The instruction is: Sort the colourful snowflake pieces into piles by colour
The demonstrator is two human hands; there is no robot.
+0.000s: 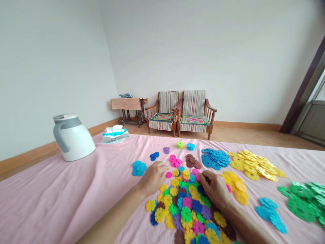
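Observation:
A mixed heap of plastic snowflake discs (186, 206) in many colours lies on the pink cloth (76, 189) before me. My left hand (153, 178) rests knuckles up at the heap's far left edge, fingers curled over a few discs; what they hold is hidden. My right hand (215, 188) lies on the heap's right side, fingers bent down onto blue and yellow discs. Sorted piles lie around: blue (215, 158), yellow (256, 165), green (304, 201), light blue (271, 213), brown (192, 161), pink (175, 160).
A white kettle (72, 137) and a tissue pack (114, 134) stand at the far left of the cloth. Small stacks of green (180, 145) and cyan discs (191, 146) sit at the back. Two wooden chairs (181, 113) and a small table (128, 105) stand by the wall.

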